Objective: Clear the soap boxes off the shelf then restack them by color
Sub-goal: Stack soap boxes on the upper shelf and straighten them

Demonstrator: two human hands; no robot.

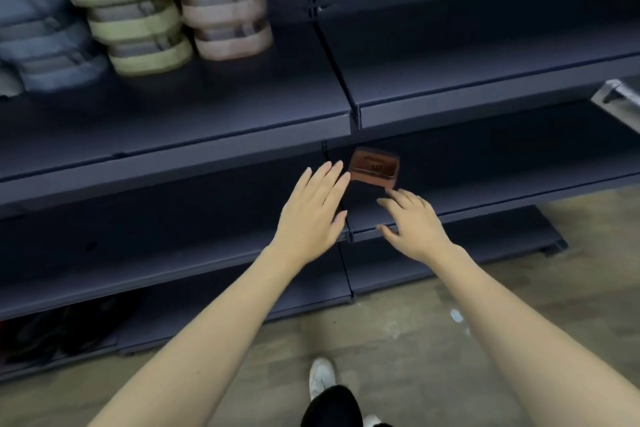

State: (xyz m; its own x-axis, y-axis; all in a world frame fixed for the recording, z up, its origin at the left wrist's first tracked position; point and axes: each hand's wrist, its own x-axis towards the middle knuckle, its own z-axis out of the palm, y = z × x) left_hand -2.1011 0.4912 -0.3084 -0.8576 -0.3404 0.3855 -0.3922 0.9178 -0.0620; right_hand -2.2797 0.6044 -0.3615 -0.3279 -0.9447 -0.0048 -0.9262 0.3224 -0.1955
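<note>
Left hand (313, 215) and right hand (414, 224) both spread, fingers straight, empty, reaching toward a brown soap box (374, 168) lying on the middle shelf (502, 191). Blue, green and pink box stacks (138, 17) above on the upper shelf (214, 114).

Light was dim and flat; the stacked boxes (138, 10) at upper left were motion-blurred, and the frame's edges bowed.

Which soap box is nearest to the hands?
The lone brown box on the lower shelf, between both hands' fingertips; the blue, green and pink stacks stand on the shelf above, far left.
</note>
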